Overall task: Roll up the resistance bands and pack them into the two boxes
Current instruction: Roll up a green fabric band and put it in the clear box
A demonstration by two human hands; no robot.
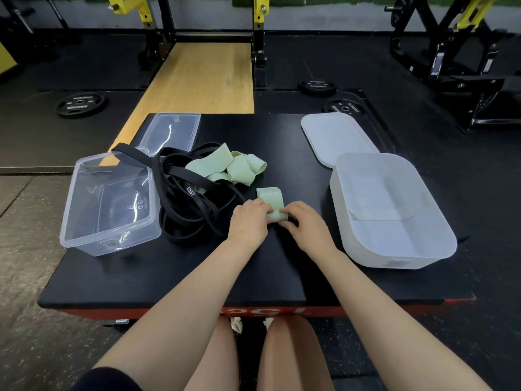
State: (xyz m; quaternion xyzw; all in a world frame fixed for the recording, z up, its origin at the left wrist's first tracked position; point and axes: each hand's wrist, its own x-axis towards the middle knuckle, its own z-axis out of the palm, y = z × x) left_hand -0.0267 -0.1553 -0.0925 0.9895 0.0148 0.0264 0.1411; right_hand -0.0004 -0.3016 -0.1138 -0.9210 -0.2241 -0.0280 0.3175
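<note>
— On the black padded platform (174, 275)?
— Working on one pale green band (270, 196), lying flat near the middle, its near end turned into a small roll.

— Left hand (248, 221)?
— Curled fingers pinching the left side of that roll, knuckles up.

— And the right hand (306, 222)?
— Also closed round the roll, from the right side, fingers bent over it. Both hands close together, nearly touching, with only the roll between them.

— Other bands?
— Loose pile of pale green bands (229, 165) just behind, not rolled, partly resting on a tangle of black bands (186, 210). One black strap (132, 153) draped over the far rim of the clear box.

— The boxes?
— Clear plastic box (112, 204) at the left, touching the black tangle, open on top. Hard to tell through the reflections whether anything lies inside. White frosted box (392, 215) at the right, well apart from the hands, open, with what looks like a pale strip on its floor; cannot say what exactly.

— Lids?
— Clear lid (172, 131) lying flat behind the clear box. White lid (335, 136) lying flat behind the white box, its near edge hidden by the box rim.

— Around the platform?
— Dark gym floor, weight plates (80, 104) lying flat, a wooden lifting board (197, 77), and yellow and black rack frames (259, 38) at the back.
</note>
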